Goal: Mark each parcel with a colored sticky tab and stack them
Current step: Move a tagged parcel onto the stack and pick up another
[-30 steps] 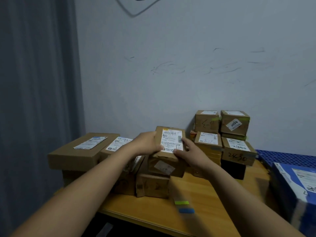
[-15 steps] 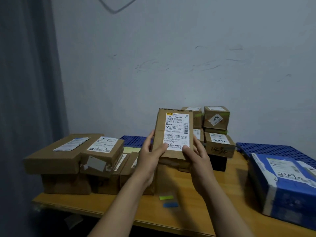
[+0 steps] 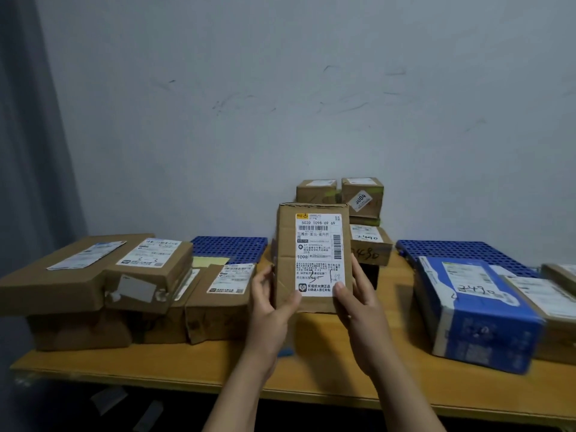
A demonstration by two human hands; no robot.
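Left hand [image 3: 270, 310] and right hand [image 3: 358, 302] grip the lower corners of the parcel [image 3: 313, 257], held upright above the table [image 3: 174, 363], label facing the camera. Keep thumbs off the label; choose bare cardboard for the tab.

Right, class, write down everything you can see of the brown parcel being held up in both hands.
The parcel is a small brown cardboard box, creased and dented, held upright above the wooden table with its broad face toward the camera. A white shipping label with barcodes, printed text, "T098" and pen scribbles covers most of that face. The left hand and right hand grip its lower corners, thumbs pressed on the front. No coloured tab shows on the visible face.
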